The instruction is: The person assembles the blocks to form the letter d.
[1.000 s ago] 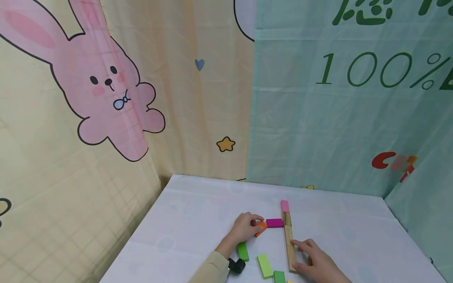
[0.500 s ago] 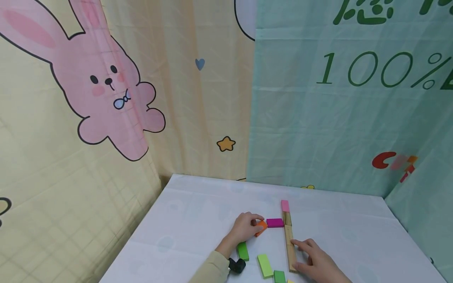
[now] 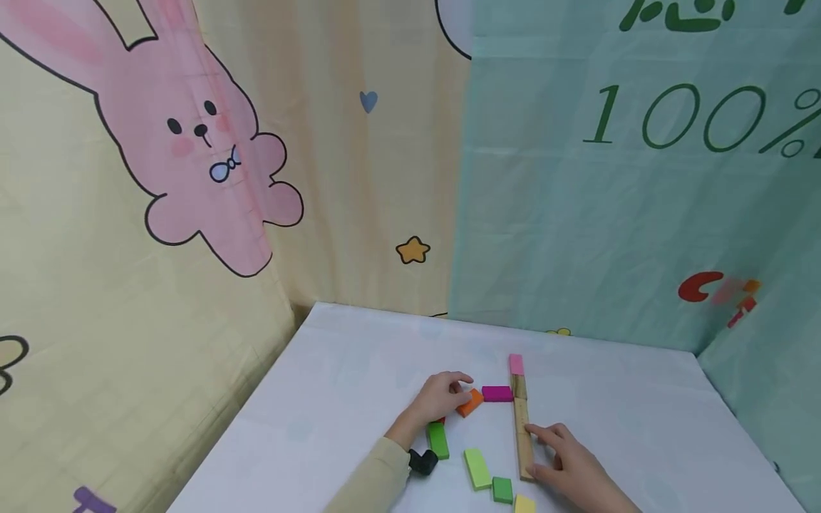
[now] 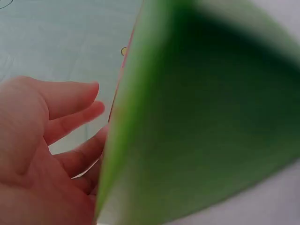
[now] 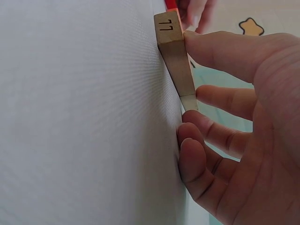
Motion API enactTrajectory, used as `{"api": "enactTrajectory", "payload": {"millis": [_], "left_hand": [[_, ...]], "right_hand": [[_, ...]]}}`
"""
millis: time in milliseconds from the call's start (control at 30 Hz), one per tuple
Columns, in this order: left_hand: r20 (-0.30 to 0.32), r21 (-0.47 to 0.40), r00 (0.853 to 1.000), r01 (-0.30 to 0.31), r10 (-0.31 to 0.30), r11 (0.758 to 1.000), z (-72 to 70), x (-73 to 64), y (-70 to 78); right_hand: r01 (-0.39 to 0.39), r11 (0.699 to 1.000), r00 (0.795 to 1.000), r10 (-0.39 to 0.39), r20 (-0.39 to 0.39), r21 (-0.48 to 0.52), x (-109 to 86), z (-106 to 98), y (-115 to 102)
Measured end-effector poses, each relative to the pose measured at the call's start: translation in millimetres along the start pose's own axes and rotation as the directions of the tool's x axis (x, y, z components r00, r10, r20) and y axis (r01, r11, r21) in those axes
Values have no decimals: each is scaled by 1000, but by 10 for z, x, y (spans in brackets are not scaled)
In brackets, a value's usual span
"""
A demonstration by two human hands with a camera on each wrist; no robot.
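Observation:
In the head view my left hand (image 3: 441,395) is over the orange block (image 3: 471,405), its thumb right at the block and its index finger raised apart. The left wrist view shows the thumb and fingers separated, with a blurred green block (image 4: 215,122) filling much of the picture. My right hand (image 3: 571,463) touches the right side of a line of plain wooden blocks (image 3: 522,442) with its thumb and fingertips. The near wooden block (image 5: 169,29) has "77" on its end. A magenta block (image 3: 497,394) lies between the orange block and the wooden line.
A pink block (image 3: 516,364) caps the line's far end. Green (image 3: 439,441), lime (image 3: 477,469), smaller green (image 3: 502,490) and yellow (image 3: 524,504) blocks lie nearer. A bit of red block (image 3: 440,421) shows under the left wrist. Curtains (image 3: 577,235) stand behind the white table (image 3: 308,399).
My left fingers have parted from their pinch on the orange block, which shows more fully. The right hand stays at the wooden line. The head view has tilted down slightly.

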State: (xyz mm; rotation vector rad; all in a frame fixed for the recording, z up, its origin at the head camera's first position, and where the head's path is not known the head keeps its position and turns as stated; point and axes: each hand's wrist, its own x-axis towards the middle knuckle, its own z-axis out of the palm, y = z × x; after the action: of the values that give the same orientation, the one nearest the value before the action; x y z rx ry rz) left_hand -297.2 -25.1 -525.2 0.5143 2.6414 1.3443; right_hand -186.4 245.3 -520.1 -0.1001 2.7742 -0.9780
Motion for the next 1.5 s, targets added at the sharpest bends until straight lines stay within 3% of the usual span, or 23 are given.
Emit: {"api": "enactTrajectory", "payload": {"millis": [233, 533, 800, 933, 1267, 1500], "left_hand": [[59, 6, 998, 5, -5, 1000, -185, 44, 59], [75, 25, 997, -1, -1, 1000, -469, -93, -44], [86, 37, 995, 37, -40, 999, -532, -221, -113], [90, 25, 996, 22, -24, 999, -551, -235, -161], [93, 145, 995, 11, -25, 989, -572, -267, -259], [97, 157, 995, -2, -13, 988, -548, -273, -305]], "right_hand": [[-58, 998, 998, 58, -10, -15, 15, -20, 8], [-44, 999, 999, 44, 5, 17, 21, -15, -49], [-42, 999, 999, 42, 1, 10, 16, -10, -53], [-30, 999, 1000, 30, -3, 16, 20, -4, -45], [-25, 1000, 1000, 25, -8, 10, 27, 15, -31], [-16, 1000, 1000, 15, -25, -9, 31, 26, -21]]}}
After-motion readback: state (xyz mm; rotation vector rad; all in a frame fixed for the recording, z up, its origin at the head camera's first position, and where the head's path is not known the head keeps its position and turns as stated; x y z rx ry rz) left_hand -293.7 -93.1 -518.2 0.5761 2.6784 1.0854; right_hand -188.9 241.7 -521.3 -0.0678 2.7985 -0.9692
